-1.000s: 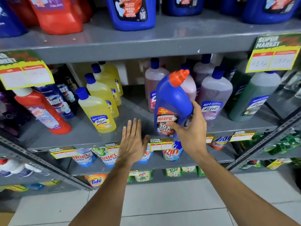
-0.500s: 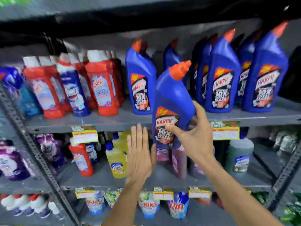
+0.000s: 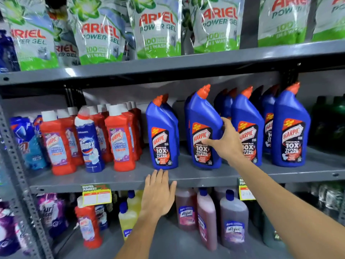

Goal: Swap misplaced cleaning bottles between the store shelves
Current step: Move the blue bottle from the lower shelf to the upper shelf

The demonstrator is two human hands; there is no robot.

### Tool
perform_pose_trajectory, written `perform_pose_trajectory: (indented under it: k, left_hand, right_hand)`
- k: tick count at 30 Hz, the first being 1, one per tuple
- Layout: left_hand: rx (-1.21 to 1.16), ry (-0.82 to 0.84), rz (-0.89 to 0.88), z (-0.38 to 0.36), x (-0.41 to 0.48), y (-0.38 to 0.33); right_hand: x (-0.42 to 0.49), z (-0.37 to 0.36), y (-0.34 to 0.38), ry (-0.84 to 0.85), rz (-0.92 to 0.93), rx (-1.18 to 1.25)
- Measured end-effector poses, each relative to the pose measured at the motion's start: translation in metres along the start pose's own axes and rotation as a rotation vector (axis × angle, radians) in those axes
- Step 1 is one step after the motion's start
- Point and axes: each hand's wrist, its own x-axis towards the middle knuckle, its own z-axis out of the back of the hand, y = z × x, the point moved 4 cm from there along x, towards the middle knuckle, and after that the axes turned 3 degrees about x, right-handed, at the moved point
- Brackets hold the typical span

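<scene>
My right hand [image 3: 225,142] grips a blue Harpic bottle [image 3: 203,131] with an orange cap, standing upright on the grey middle shelf [image 3: 119,179] among other blue Harpic bottles [image 3: 288,128]. My left hand [image 3: 157,195] is open, fingers spread, against the shelf's front edge below another blue Harpic bottle [image 3: 162,135]. A blue Domex bottle [image 3: 89,143] stands among red Harpic bottles [image 3: 119,139] at the left of the same shelf. On the shelf below, a red bottle [image 3: 88,225] stands beside yellow Lizol bottles [image 3: 127,219].
Ariel Power Gel pouches [image 3: 158,28] fill the top shelf. Pink and purple Lizol bottles [image 3: 233,223] stand on the lower shelf at right. Yellow price tags [image 3: 97,197] hang on the shelf edge. A perforated steel upright [image 3: 20,180] runs down the left side.
The view has tilted upward. My right hand has carried the blue Harpic bottle up from the lower shelf and set it among the blue Harpic row. My left hand rose to the shelf edge.
</scene>
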Motion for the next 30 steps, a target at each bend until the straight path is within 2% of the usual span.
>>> perform_pose_trajectory:
  k: [7, 11, 16, 30]
  left_hand:
    - [-0.024, 0.010, -0.022, -0.001, 0.000, 0.004]
    - [-0.039, -0.005, 0.002, 0.001, -0.001, 0.002]
    - [-0.061, -0.006, 0.022, 0.000, -0.002, 0.000]
    - [-0.077, -0.011, 0.055, 0.002, -0.004, -0.003]
  right_hand:
    - [0.013, -0.022, -0.037, 0.154, -0.085, 0.096]
    - [-0.010, -0.033, -0.060, 0.262, -0.113, 0.092]
    - [-0.020, -0.040, -0.085, 0.254, -0.133, 0.055]
    - [-0.022, -0.049, -0.085, 0.209, -0.087, -0.089]
